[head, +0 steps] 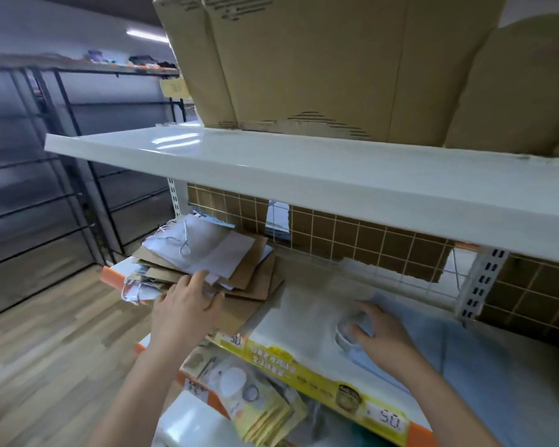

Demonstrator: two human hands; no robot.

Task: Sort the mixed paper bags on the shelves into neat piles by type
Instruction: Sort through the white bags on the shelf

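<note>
On the middle shelf [307, 346], front edge, a yellow label strip [317, 379] carries printed script I can't read at this res; two white price tags on it, the right tag [388, 424] reads "50", the left tag [236, 339] looks like the same but blurred. Far back on another rack, a yellow sign [175, 88], text too soft to read.

Task item: the mixed pile of paper bags [213, 266] sits at the shelf's left end, just left of centre in view; brown kraft bags at the bottom and fanned out unevenly, white bags w/ twisted white-and-dark cord handles on top, one striped-cord bag hanging over the front-left corner; edges not aligned, pile messy.

My left hand [184, 304] rests on the front of that pile, fingers straight and spread, fingertips touching the white and brown sheets; nothing gripped, flat press only.

My right hand [380, 330] is further right on the same shelf, well apart from the pile, on a pale grey-white bag [400, 317] lying flat; fingers look loosely curved over a white loop-like handle [344, 337], but motion blur means I can't tell if it's pinched or merely touched.

Lower shelf, below the label strip: a stack of yellow printed bags [265, 411] w/ round graphics; print unreadable.

Upper shelf [271, 162]: tall brown cardboard sheets [304, 59] standing upright; behind the middle shelf a white wire grid [352, 233] over torn brown card.
</note>
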